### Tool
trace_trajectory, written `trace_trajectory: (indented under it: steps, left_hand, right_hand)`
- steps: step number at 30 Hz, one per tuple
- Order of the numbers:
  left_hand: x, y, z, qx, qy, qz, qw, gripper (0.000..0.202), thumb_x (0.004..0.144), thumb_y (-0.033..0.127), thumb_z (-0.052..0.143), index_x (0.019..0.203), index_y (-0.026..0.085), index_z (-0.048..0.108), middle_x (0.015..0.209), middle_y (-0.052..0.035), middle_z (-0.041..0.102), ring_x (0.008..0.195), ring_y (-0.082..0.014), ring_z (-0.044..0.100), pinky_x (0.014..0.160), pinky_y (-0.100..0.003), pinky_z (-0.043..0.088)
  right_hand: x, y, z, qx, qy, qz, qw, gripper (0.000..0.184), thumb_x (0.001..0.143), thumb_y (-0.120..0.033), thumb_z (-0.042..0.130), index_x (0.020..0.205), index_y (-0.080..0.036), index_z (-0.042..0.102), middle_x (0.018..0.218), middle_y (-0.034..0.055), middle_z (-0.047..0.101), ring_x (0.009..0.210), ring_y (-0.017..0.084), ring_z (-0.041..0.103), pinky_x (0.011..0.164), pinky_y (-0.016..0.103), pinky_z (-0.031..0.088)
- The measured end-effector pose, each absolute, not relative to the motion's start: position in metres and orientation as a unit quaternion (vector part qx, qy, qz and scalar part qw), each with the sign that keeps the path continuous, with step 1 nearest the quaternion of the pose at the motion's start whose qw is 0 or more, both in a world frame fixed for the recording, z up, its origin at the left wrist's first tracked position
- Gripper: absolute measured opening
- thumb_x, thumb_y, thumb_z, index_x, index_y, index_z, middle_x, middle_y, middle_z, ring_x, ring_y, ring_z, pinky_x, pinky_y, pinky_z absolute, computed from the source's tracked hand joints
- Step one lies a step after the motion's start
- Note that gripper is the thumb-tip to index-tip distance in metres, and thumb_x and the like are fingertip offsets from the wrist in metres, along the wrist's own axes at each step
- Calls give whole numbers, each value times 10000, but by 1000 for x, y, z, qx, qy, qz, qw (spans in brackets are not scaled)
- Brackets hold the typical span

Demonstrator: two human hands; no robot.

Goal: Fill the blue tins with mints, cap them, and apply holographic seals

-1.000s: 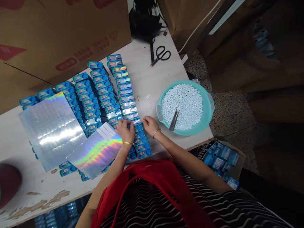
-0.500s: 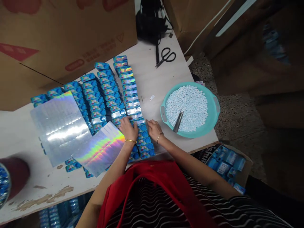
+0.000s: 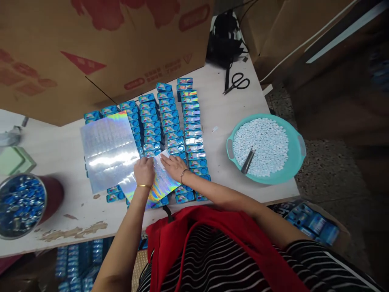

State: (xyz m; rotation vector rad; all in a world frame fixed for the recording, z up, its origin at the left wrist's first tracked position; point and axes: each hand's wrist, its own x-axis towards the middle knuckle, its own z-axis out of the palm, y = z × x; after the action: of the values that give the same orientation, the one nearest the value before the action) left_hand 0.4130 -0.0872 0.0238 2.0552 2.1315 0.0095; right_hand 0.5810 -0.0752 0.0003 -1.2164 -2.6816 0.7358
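Note:
Rows of small blue flip-top boxes (image 3: 172, 121) stand packed together on the table. Shiny strips lie across the tops of many boxes in the right-hand row. Over the boxes rests a smaller rainbow-sheened sheet (image 3: 166, 184). My left hand (image 3: 144, 172) is closed at its upper left edge, fingers curled down over it. Across the same sheet's upper right part, my right hand (image 3: 175, 167) lies with fingers stretched toward the top corner; its thumb is hard to make out. A larger silvery sheet (image 3: 109, 142) covers the boxes further left.
A turquoise basin (image 3: 296, 162) of small white pellets with a metal scoop (image 3: 247, 161) stands at right. Black scissors (image 3: 238, 83) lie behind it. A pot (image 3: 53, 194) of blue wrapped pieces is at left. A large carton (image 3: 136, 52) closes off the back.
Both hands have left the right-hand row of boxes and moved left onto the smaller shiny sheet. The view has swung left, bringing more of the pot into sight.

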Motion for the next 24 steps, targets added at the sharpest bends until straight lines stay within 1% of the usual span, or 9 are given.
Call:
trace_trajectory:
  steps: [4,7,9,12,14,17,19,22,24]
  left_hand:
    - [417,-93,17,692,715,33,98,269,872,243,459,1049,221,660,1074,-151,623,995,-310,491,841,-440,342]
    - [421,-106,22,693,707,57,128,251,854,217,485,1041,245,650,1206,-130,597,1064,-305,479,865,-441,338]
    - [427,-121,31,697,699,78,143,217,852,216,494,1003,243,646,1221,-120,592,1076,-292,490,866,-425,346]
    - [443,-149,54,688,692,152,157,131,867,271,512,911,223,626,1033,-104,648,979,-253,545,841,-393,369]
    - [455,-163,73,634,713,249,167,111,859,315,553,856,214,599,872,-62,643,873,-212,568,816,-364,389]
    - [472,-167,92,469,745,418,227,176,797,353,643,831,201,560,786,-15,607,753,-154,567,735,-302,426]
    - [483,-160,95,367,733,490,296,239,737,360,693,818,194,543,768,-3,600,725,-134,571,697,-271,445]
    - [501,-147,88,295,708,516,382,280,662,355,733,782,184,547,742,0,614,728,-131,598,719,-266,479]
    - [514,-142,78,283,701,504,418,280,636,356,744,761,180,566,723,0,623,706,-131,601,704,-265,487]
  right_hand:
    - [582,-78,-3,-415,-871,257,61,411,962,-189,365,1359,-167,469,1532,72,338,1168,280,431,895,440,394]
    - [582,-79,-1,-417,-868,261,64,418,961,-203,367,1363,-154,466,1531,84,337,1172,294,418,895,462,396]
    - [581,-78,-2,-418,-867,264,64,426,951,-198,384,1366,-153,464,1532,89,333,1172,297,414,893,467,399]
    - [583,-75,0,-416,-860,288,69,431,920,-160,425,1346,-162,490,1523,81,354,1164,295,427,893,459,410]
    - [589,-75,6,-428,-835,325,115,399,917,-169,443,1307,-169,531,1483,81,419,1174,285,436,921,449,406]
    - [607,-86,20,-478,-728,411,269,333,972,-304,387,1179,-171,610,1296,96,589,1166,239,483,985,409,385]
    - [621,-99,30,-485,-628,504,340,411,985,-424,324,1069,-175,640,1107,82,663,1064,206,559,946,367,421]
    - [642,-119,38,-472,-516,624,350,428,906,-561,429,910,-186,634,873,33,668,838,176,611,788,306,477]
    - [656,-127,39,-485,-469,646,356,401,844,-581,514,805,-191,598,769,9,635,747,160,593,720,279,475]
